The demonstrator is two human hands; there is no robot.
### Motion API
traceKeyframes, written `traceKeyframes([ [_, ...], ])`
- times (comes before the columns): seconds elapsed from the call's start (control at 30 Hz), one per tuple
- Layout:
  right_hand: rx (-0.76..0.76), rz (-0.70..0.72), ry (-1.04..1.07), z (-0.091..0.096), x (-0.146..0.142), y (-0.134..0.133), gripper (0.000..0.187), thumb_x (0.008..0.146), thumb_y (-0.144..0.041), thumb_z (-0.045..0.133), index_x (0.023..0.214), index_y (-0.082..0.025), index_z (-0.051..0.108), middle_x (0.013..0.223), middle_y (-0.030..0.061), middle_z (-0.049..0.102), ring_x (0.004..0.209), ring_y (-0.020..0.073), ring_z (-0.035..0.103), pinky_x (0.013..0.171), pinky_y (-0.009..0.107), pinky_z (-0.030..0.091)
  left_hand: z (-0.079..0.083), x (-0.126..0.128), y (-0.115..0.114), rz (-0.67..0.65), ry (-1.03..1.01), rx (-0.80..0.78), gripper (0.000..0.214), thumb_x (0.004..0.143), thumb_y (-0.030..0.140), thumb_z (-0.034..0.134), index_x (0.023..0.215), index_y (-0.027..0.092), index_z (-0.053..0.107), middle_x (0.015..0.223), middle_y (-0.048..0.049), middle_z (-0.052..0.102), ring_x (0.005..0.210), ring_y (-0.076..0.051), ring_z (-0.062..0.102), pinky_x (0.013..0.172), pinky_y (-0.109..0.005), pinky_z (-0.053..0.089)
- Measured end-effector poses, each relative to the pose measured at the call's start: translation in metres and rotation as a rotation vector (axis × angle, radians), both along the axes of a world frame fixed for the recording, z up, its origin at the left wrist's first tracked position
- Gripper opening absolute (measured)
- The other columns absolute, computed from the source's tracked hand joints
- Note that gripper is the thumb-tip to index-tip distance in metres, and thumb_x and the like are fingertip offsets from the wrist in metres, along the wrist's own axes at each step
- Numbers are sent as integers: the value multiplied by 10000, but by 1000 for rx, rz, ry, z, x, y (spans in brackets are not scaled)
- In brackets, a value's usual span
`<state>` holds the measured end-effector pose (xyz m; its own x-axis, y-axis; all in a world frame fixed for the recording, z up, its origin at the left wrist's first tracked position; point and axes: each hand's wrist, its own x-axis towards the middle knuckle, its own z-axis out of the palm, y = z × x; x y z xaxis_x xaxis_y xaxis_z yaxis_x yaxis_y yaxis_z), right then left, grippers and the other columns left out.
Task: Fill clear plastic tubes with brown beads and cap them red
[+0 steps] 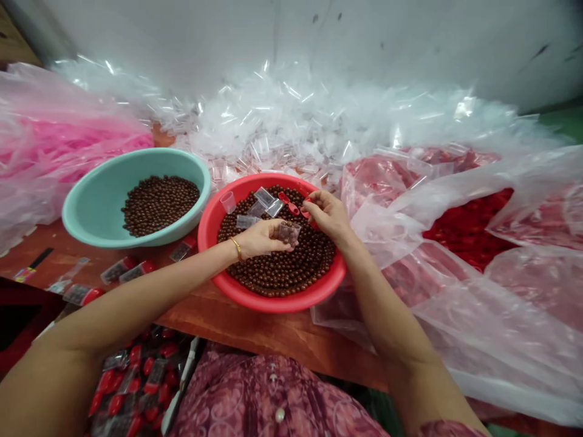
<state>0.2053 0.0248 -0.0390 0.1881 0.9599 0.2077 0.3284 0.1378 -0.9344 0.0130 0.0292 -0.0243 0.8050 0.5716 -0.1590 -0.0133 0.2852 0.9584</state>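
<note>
A red basin [214,227] full of small brown balls [282,270] sits on the wooden table in front of me. Over it, my left hand [262,238] is closed around a small clear tube [290,232] holding brown balls. My right hand [328,213] hovers at the basin's far right rim, fingers pinched on a small red cap [306,213]. Empty clear tubes [265,203] and another red cap [288,203] lie on top of the balls.
A teal basin [93,206] with more brown balls stands to the left. Filled red-capped tubes [122,269] lie on the table and in a container [136,382] by my lap. Clear plastic [296,118] is heaped behind; bags of red caps [469,227] lie right, pink bags [54,145] left.
</note>
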Motion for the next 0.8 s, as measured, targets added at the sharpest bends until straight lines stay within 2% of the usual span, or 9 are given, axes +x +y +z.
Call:
traceKeyframes([
  [0.17,7,-18,26,-4,-1,2,189,675,-353,602,751,-214,500,620,-39,559,523,102,492,511,241,379,1,-9,-5,46,-55,149,319,633,105,705,931,114,593,844,-18,647,811,-103,599,853,-292,461],
  [0.27,27,-18,76,-3,-3,2,214,649,-347,637,745,-217,497,641,-44,561,567,104,522,549,242,412,1,-11,-5,78,14,316,324,655,86,649,975,112,604,912,-35,649,870,-128,594,897,-314,444],
  [0.37,-5,24,178,4,-7,-3,267,623,-356,684,758,-217,500,674,-45,600,573,91,534,542,222,426,1,-12,-3,141,118,474,335,681,83,604,1015,107,604,956,-45,646,912,-145,583,921,-321,428],
  [0.43,-56,59,274,13,-9,-10,302,618,-378,700,797,-214,520,714,-41,638,538,74,526,512,208,432,1,-12,-2,123,134,506,319,690,86,596,1008,107,605,969,-46,643,926,-146,577,928,-320,422],
  [0.53,-153,104,430,28,-15,-22,320,616,-403,703,818,-209,548,716,-42,657,457,59,501,457,208,449,3,-13,-1,64,72,439,256,709,112,603,965,112,602,937,-39,636,902,-134,575,910,-307,429],
  [0.63,-212,119,532,38,-22,-30,301,586,-362,719,779,-211,544,710,-29,670,495,92,566,456,227,478,7,-14,-1,44,-36,312,237,732,151,624,964,123,584,872,-21,622,843,-112,576,861,-283,448],
  [0.73,-155,71,572,43,-29,-33,299,559,-350,745,714,-213,529,731,-22,671,586,113,607,507,235,500,10,-16,-3,23,-110,190,268,719,177,670,963,127,570,833,-10,611,794,-98,576,814,-269,466],
  [0.8,-94,-3,565,42,-33,-35,317,547,-371,771,685,-209,536,647,-54,617,514,77,546,464,202,458,11,-16,-4,20,-122,120,286,706,192,695,952,125,565,819,-5,602,767,-93,576,782,-266,479],
])
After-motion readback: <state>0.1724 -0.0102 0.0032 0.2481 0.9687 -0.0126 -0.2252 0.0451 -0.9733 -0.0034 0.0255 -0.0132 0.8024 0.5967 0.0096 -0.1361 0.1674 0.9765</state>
